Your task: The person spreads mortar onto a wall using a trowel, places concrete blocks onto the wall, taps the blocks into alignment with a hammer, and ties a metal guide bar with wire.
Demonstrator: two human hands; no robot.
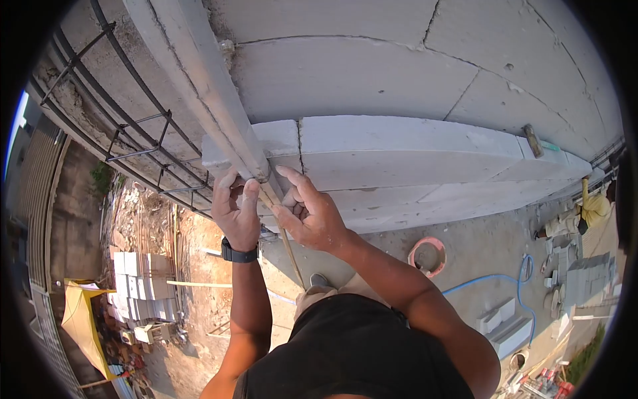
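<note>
Apparently, the long grey batten (199, 83) is placed slantwise in front of the pale block wall (399, 156), its lower end being between the left hand (237, 207) and the right hand (312, 211). The fingers of both hands are bent close to it, but whether anything is firmly grasped cannot be told. By its length, it is judged stiff and rather heavy, with a dry, not slippery face; it is best held by both long edges
</note>
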